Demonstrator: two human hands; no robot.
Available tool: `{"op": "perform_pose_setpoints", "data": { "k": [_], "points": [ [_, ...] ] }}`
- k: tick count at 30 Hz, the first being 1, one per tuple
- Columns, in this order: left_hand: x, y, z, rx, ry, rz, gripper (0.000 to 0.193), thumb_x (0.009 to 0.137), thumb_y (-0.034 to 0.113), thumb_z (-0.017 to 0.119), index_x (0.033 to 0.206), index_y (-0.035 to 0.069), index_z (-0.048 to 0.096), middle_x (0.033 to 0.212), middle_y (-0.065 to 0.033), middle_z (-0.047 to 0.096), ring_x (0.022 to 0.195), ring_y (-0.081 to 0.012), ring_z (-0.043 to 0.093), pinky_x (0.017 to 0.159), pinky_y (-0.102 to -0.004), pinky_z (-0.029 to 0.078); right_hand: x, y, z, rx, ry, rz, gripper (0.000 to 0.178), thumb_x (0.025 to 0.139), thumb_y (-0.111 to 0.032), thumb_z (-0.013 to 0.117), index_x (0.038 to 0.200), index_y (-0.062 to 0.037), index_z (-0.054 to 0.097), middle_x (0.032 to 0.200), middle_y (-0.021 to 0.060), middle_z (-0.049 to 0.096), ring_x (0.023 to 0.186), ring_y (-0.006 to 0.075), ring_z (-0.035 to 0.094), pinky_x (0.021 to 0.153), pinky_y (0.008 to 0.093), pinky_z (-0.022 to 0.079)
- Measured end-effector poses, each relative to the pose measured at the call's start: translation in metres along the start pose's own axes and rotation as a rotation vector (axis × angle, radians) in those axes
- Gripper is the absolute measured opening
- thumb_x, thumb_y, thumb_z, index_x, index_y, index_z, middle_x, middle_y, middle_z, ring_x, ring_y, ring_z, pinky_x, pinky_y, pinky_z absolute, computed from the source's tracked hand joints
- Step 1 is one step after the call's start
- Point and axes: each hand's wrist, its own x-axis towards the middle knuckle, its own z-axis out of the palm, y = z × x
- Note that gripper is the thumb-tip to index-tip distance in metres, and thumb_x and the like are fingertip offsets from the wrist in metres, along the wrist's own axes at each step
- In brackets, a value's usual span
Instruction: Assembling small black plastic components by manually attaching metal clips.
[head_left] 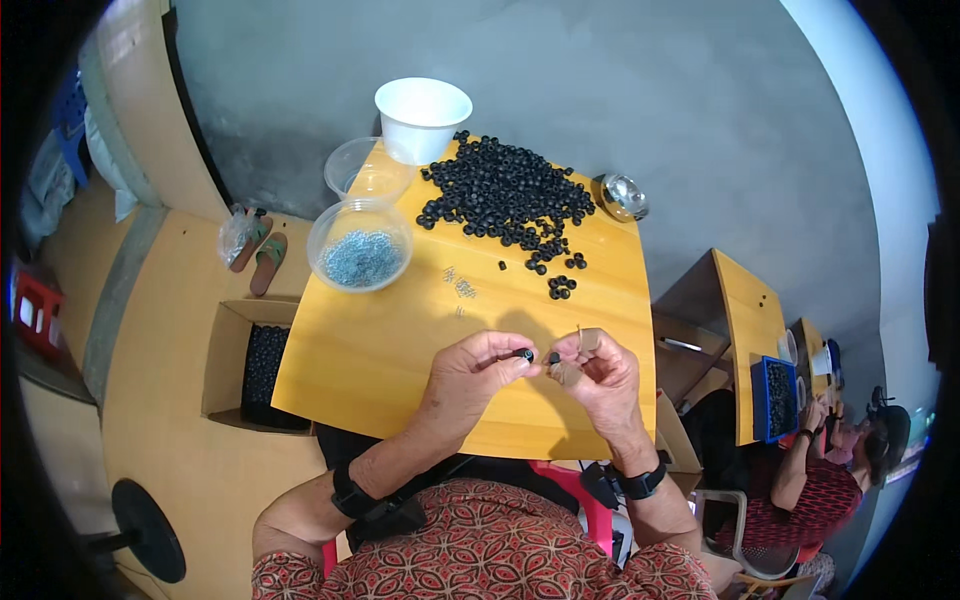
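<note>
Above the near part of the yellow table (360, 350), my two hands are held close together. My left hand (470, 372) pinches a small black cylindrical part (524, 354) between thumb and forefinger, its hollow end showing. Tan coverings wrap the thumb and a finger of my right hand (607, 385), which pinches another small black piece (555, 358). Beyond the hands lie a few tiny silvery metal pieces (465, 289). A clear round tub (317, 262) at the left holds many more such bits. A large heap of black round parts (510, 190) covers the far side.
A white bucket (420, 135), another clear tub (345, 165) and a shiny metal bowl (625, 197) stand along the far edge. On the floor at left are a carton (228, 360) of black parts and sandals (268, 265). Another person (800, 490) sits at the right by a blue tray (762, 400).
</note>
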Motion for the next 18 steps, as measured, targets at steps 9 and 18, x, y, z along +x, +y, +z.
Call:
{"op": "perform_pose_setpoints", "data": {
  "k": [9, 18],
  "points": [
    [0.005, -0.013, 0.010, 0.026, 0.004, 0.025, 0.021, 0.091, 0.001, 0.062, 0.112, -0.002, 0.061, 0.103, -0.0105, 0.068, 0.096, -0.0170, 0.066, 0.088, -0.0277, 0.052, 0.002, 0.012, -0.020, 0.137, -0.040, 0.011, 0.019, 0.086, 0.003, 0.068, 0.104, 0.0005, 0.066, 0.095, 0.0039, 0.069, 0.087, 0.0090, 0.064, 0.080, 0.0229, 0.050],
    [0.019, -0.022, 0.029, 0.126, -0.021, -0.012, 0.019, 0.090, -0.001, 0.062, 0.109, -0.004, 0.062, 0.103, -0.0095, 0.067, 0.095, -0.0158, 0.065, 0.088, -0.0271, 0.052, 0.001, 0.029, -0.043, 0.289, 0.027, 0.092, 0.019, 0.083, 0.003, 0.071, 0.102, -0.0011, 0.069, 0.094, 0.0017, 0.067, 0.086, 0.0080, 0.061, 0.078, 0.0221, 0.048]
  ]
}}
